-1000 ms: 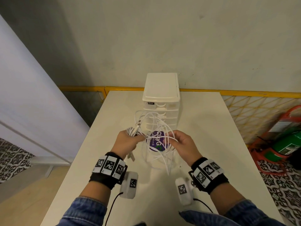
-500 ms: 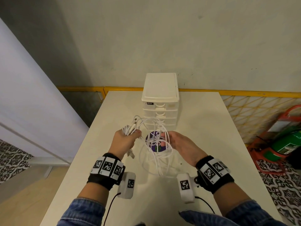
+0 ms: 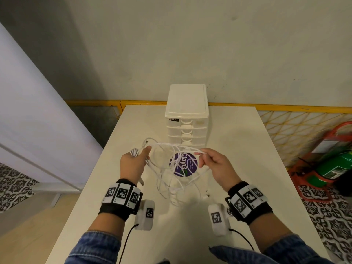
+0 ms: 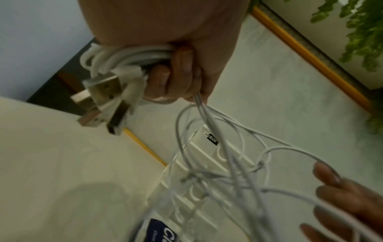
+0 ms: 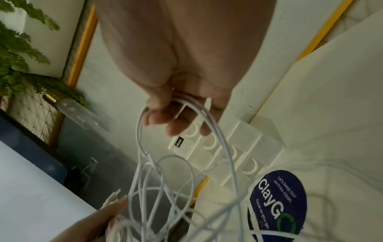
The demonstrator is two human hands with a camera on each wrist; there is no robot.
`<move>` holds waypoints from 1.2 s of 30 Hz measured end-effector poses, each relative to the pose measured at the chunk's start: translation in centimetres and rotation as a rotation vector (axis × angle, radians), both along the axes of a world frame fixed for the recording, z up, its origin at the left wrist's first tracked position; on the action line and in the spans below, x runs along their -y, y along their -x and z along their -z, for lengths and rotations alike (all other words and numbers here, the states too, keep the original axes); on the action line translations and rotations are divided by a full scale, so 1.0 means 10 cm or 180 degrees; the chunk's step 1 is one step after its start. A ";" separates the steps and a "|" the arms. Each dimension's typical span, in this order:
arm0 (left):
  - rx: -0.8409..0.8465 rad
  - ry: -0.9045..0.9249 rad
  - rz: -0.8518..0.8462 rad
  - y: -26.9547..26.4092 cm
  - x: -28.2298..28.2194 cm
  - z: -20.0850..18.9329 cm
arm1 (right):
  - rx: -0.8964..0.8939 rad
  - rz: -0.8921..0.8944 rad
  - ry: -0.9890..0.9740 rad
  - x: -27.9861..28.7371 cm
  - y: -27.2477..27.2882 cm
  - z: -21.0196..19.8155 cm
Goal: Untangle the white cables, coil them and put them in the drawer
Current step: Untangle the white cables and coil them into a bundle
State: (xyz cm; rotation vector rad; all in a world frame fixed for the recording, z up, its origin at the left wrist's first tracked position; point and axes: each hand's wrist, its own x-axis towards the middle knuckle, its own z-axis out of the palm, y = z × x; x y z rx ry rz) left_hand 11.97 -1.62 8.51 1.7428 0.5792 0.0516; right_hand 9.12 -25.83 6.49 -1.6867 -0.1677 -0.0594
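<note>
A tangle of white cables (image 3: 177, 174) hangs in the air between my two hands above the white table (image 3: 238, 149). My left hand (image 3: 133, 164) grips a folded bundle of cable (image 4: 124, 57) with USB plugs (image 4: 99, 104) sticking out of the fist. My right hand (image 3: 213, 164) pinches looping strands (image 5: 186, 101) between thumb and fingers. Loose loops sag to the tabletop near me. The white drawer unit (image 3: 187, 115) stands behind the cables, and every drawer that shows is pushed in.
A round purple ClayG sticker (image 3: 183, 164) lies on the table under the cables. A yellow mesh fence (image 3: 295, 126) runs past the table's far and right sides. A green cylinder in a red stand (image 3: 335, 164) sits on the floor at right. A white panel (image 3: 38, 130) stands at left.
My hands have drawn apart, spreading the tangle wider. The right hand moved right and now pinches strands at its upper edge. The loops hang lower over the table.
</note>
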 end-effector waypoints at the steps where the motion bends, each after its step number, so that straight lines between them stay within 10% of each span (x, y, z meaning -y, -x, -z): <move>1: -0.0058 -0.0011 -0.0085 0.00 -0.04 0.00 | 0.0075 0.0208 -0.0128 0.02 -0.01 0.00; 13: 0.0023 -0.0064 -0.0249 0.00 -0.14 -0.07 | -0.0416 0.1999 -0.0169 0.33 -0.08 0.35; 20: 0.0444 -0.0415 0.0983 0.11 0.25 -0.08 | -0.0978 0.2272 0.0800 0.40 -0.06 0.42; 24: 0.0389 -0.0341 0.1389 0.12 0.41 -0.03 | 0.0873 0.0974 0.1164 0.04 0.06 0.12; 29: 0.0450 -0.0047 0.1776 0.19 0.46 -0.10 | 0.1305 -0.0405 0.1957 -0.36 0.08 0.16; 36: 0.0346 0.0124 0.1965 0.23 0.45 -0.17 | -0.0153 -0.0563 0.4008 -0.62 0.02 0.33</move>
